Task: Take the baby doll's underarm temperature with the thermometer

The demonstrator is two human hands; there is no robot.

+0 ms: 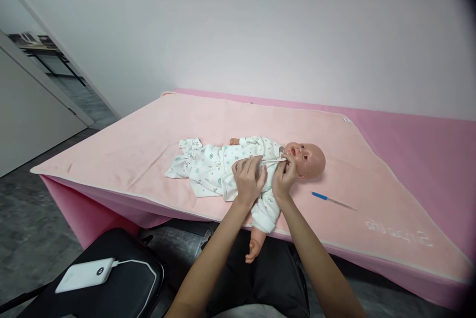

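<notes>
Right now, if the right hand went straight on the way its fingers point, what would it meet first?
The right hand grips the collar of the doll's white garment, with its fingers pointing up toward the chin. Going straight on, it would probably meet the doll's head first, at the chin or mouth. Depth is hard to judge here.

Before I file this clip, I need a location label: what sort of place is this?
Probably an infant-care training room: a plastic baby doll in a white printed romper lies on a pale pink padded mat over a table, a blue-capped thermometer beside it, plain partition wall behind.
</notes>
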